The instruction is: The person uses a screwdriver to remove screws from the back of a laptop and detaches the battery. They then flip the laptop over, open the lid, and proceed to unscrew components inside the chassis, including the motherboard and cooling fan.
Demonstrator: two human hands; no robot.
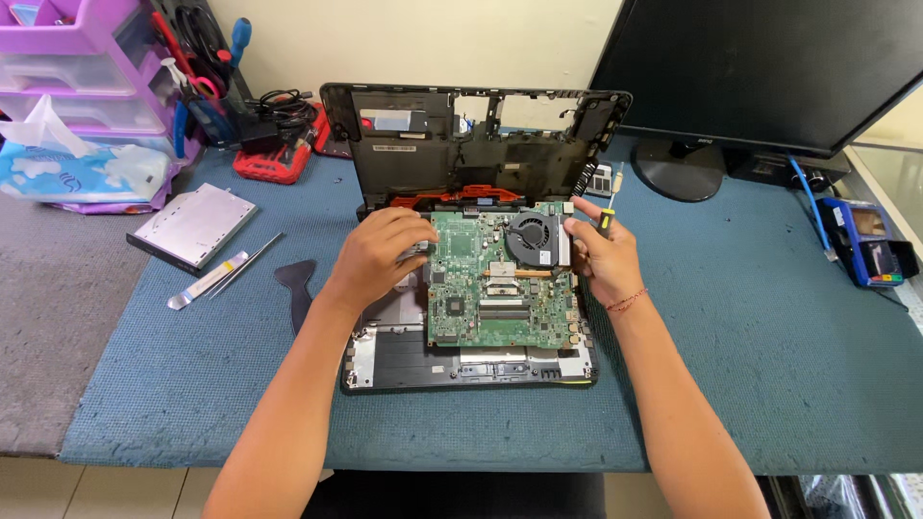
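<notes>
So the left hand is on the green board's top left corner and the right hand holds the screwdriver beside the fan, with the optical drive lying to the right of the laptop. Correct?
Not quite: in the head view the optical drive lies to the left of the laptop. The rest holds: the left hand is on the green board's top left corner, and the right hand holds the screwdriver beside the fan.

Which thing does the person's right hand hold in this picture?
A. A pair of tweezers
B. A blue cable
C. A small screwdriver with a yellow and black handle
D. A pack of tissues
C: the right hand grips a small screwdriver with a yellow and black handle, at the right edge of the green motherboard, near the fan.
</notes>
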